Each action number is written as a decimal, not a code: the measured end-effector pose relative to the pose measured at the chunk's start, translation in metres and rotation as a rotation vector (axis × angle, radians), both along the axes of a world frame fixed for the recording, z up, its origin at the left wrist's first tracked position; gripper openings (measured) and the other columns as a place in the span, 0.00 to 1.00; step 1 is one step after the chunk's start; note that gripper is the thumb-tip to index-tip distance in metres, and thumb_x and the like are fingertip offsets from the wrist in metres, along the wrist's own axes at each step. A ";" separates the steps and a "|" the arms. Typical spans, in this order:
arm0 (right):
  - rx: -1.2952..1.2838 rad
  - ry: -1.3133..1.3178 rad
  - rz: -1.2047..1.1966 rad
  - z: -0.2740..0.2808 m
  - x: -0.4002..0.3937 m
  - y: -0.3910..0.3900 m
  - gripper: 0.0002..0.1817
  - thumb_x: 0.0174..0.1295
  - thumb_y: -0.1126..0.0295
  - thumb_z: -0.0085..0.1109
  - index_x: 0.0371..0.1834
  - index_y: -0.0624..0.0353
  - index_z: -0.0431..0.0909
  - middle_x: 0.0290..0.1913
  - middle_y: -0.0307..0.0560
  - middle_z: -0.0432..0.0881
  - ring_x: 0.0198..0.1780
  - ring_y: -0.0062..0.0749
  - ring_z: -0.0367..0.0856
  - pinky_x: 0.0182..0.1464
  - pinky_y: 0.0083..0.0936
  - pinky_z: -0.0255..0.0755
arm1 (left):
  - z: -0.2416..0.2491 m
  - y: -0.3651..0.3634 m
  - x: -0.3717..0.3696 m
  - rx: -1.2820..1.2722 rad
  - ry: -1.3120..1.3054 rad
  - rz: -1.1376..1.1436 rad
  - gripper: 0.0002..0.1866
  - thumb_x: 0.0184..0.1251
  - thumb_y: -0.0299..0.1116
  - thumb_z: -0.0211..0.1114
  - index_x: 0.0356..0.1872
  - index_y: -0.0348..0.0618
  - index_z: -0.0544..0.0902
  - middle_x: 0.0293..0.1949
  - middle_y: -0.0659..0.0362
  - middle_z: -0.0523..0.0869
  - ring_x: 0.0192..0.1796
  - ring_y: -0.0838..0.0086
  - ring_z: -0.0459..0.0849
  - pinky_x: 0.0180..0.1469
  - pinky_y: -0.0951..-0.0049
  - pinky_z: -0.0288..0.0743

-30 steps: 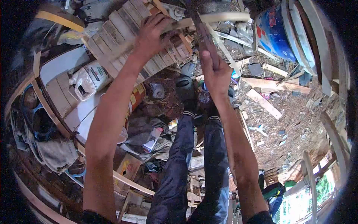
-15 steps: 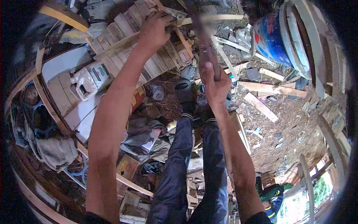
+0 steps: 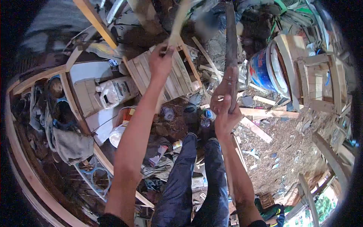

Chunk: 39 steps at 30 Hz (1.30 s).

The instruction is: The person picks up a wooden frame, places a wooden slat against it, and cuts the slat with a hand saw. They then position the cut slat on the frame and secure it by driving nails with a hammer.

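My left hand is closed around a thin wooden strip, which points up and away and is blurred at its far end. Beneath that hand lies a slatted wooden crate. In my right hand I grip the wooden handle of a long, dark tool that looks like a machete. Its blade stands nearly upright in view, to the right of the strip and apart from it.
A white plastic jug lies left of the crate. To the right are a blue bucket and a wooden frame box. Offcuts such as a flat board litter the ground. A person in dark clothing is at lower right.
The strip has swung from pointing right to pointing upward. My right hand and the machete have dropped lower in view. The view has shifted, showing more of the right side.
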State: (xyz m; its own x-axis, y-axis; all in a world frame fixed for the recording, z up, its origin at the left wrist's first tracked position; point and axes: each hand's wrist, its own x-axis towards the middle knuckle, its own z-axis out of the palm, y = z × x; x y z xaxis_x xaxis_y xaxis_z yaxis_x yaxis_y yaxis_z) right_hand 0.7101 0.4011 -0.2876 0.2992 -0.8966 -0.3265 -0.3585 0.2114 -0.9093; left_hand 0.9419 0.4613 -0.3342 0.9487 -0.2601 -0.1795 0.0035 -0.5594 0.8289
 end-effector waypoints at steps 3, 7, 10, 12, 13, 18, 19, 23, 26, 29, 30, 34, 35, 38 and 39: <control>0.032 0.029 0.113 0.007 -0.002 0.008 0.24 0.65 0.51 0.59 0.28 0.66 0.79 0.17 0.39 0.74 0.22 0.20 0.71 0.25 0.26 0.66 | -0.017 0.021 -0.001 -0.290 0.257 0.247 0.12 0.61 0.33 0.68 0.42 0.38 0.81 0.33 0.60 0.82 0.35 0.76 0.78 0.42 0.73 0.72; -0.018 0.097 0.304 -0.003 0.005 0.027 0.20 0.63 0.55 0.62 0.29 0.65 0.80 0.17 0.49 0.76 0.21 0.28 0.75 0.26 0.30 0.69 | -0.028 0.039 -0.018 -0.563 0.522 0.475 0.12 0.65 0.29 0.63 0.47 0.37 0.77 0.35 0.59 0.82 0.37 0.73 0.80 0.43 0.74 0.76; -0.058 0.148 0.474 -0.024 0.006 0.035 0.19 0.62 0.56 0.63 0.28 0.65 0.79 0.18 0.56 0.77 0.19 0.41 0.77 0.24 0.32 0.69 | -0.063 0.054 -0.029 -0.721 0.666 0.596 0.10 0.68 0.25 0.58 0.48 0.37 0.75 0.38 0.57 0.82 0.39 0.69 0.83 0.41 0.73 0.82; -0.096 0.204 0.511 -0.055 0.003 0.041 0.18 0.62 0.58 0.63 0.26 0.64 0.79 0.18 0.57 0.76 0.19 0.49 0.77 0.22 0.35 0.69 | -0.081 0.056 -0.040 -0.901 0.757 0.661 0.08 0.69 0.25 0.56 0.47 0.36 0.75 0.40 0.56 0.82 0.39 0.69 0.84 0.38 0.72 0.82; -0.150 0.175 0.527 -0.062 0.005 0.041 0.18 0.62 0.58 0.63 0.27 0.64 0.79 0.18 0.57 0.76 0.19 0.49 0.77 0.22 0.35 0.68 | -0.088 0.061 -0.048 -0.886 0.810 0.637 0.08 0.69 0.24 0.54 0.46 0.35 0.76 0.36 0.55 0.82 0.36 0.69 0.84 0.37 0.73 0.82; -0.059 0.217 0.536 -0.098 -0.006 0.046 0.18 0.64 0.56 0.61 0.32 0.64 0.81 0.20 0.57 0.78 0.20 0.48 0.78 0.23 0.34 0.69 | -0.083 0.079 -0.078 -0.666 1.037 0.429 0.10 0.69 0.30 0.53 0.42 0.34 0.79 0.29 0.56 0.84 0.33 0.72 0.84 0.31 0.74 0.78; -0.105 0.178 0.548 -0.103 -0.008 0.047 0.17 0.65 0.58 0.60 0.33 0.64 0.81 0.16 0.36 0.71 0.21 0.15 0.65 0.21 0.21 0.62 | -0.079 0.083 -0.088 -0.292 0.794 0.261 0.10 0.68 0.32 0.55 0.44 0.39 0.79 0.32 0.54 0.84 0.35 0.65 0.84 0.37 0.67 0.77; -0.030 0.228 0.618 -0.113 -0.024 0.046 0.21 0.64 0.54 0.60 0.33 0.65 0.80 0.19 0.56 0.77 0.21 0.43 0.79 0.26 0.34 0.70 | -0.055 0.106 -0.088 0.391 -0.056 -0.147 0.17 0.59 0.34 0.64 0.49 0.42 0.79 0.45 0.48 0.81 0.51 0.52 0.77 0.54 0.56 0.71; -0.156 0.210 0.644 -0.116 -0.028 0.042 0.22 0.65 0.52 0.58 0.31 0.65 0.79 0.18 0.53 0.77 0.21 0.38 0.79 0.26 0.33 0.71 | -0.068 0.115 -0.080 0.440 -0.318 -0.309 0.21 0.55 0.35 0.68 0.51 0.42 0.78 0.56 0.46 0.75 0.60 0.48 0.70 0.62 0.53 0.64; 0.099 0.282 0.568 -0.102 -0.031 0.037 0.23 0.65 0.52 0.58 0.32 0.66 0.80 0.19 0.51 0.78 0.22 0.35 0.79 0.27 0.33 0.71 | -0.089 0.121 -0.074 0.373 -0.436 -0.407 0.23 0.53 0.32 0.69 0.53 0.43 0.77 0.56 0.46 0.75 0.60 0.49 0.70 0.63 0.51 0.64; 0.019 0.248 0.562 -0.100 -0.031 0.035 0.22 0.64 0.53 0.59 0.33 0.66 0.81 0.19 0.51 0.78 0.22 0.34 0.79 0.27 0.32 0.71 | -0.094 0.122 -0.074 0.314 -0.397 -0.491 0.24 0.52 0.30 0.69 0.54 0.44 0.76 0.57 0.46 0.74 0.61 0.49 0.69 0.65 0.50 0.63; -0.072 0.241 0.603 -0.105 -0.048 0.028 0.18 0.63 0.57 0.61 0.38 0.64 0.83 0.19 0.49 0.79 0.21 0.31 0.77 0.27 0.29 0.71 | -0.104 0.120 -0.095 0.273 -0.336 -0.695 0.28 0.48 0.26 0.68 0.55 0.42 0.75 0.58 0.47 0.73 0.62 0.47 0.68 0.66 0.52 0.62; -0.100 0.207 0.598 -0.104 -0.049 0.030 0.18 0.63 0.57 0.61 0.39 0.64 0.83 0.20 0.49 0.79 0.21 0.30 0.76 0.27 0.29 0.70 | -0.106 0.117 -0.097 0.274 -0.340 -0.689 0.28 0.48 0.26 0.68 0.55 0.42 0.75 0.58 0.47 0.73 0.62 0.47 0.68 0.66 0.52 0.62; -0.157 0.042 0.588 -0.110 -0.052 0.032 0.15 0.64 0.59 0.61 0.41 0.62 0.83 0.20 0.48 0.79 0.21 0.26 0.73 0.26 0.28 0.68 | -0.110 0.108 -0.108 0.203 -0.502 -0.665 0.22 0.50 0.26 0.65 0.51 0.42 0.76 0.53 0.51 0.75 0.57 0.52 0.71 0.58 0.53 0.66; -0.109 0.119 0.611 -0.112 -0.055 0.032 0.15 0.64 0.60 0.61 0.40 0.62 0.83 0.21 0.48 0.79 0.21 0.26 0.73 0.27 0.28 0.68 | -0.112 0.107 -0.110 0.217 -0.478 -0.625 0.21 0.52 0.28 0.65 0.50 0.42 0.76 0.53 0.51 0.75 0.57 0.53 0.71 0.58 0.52 0.65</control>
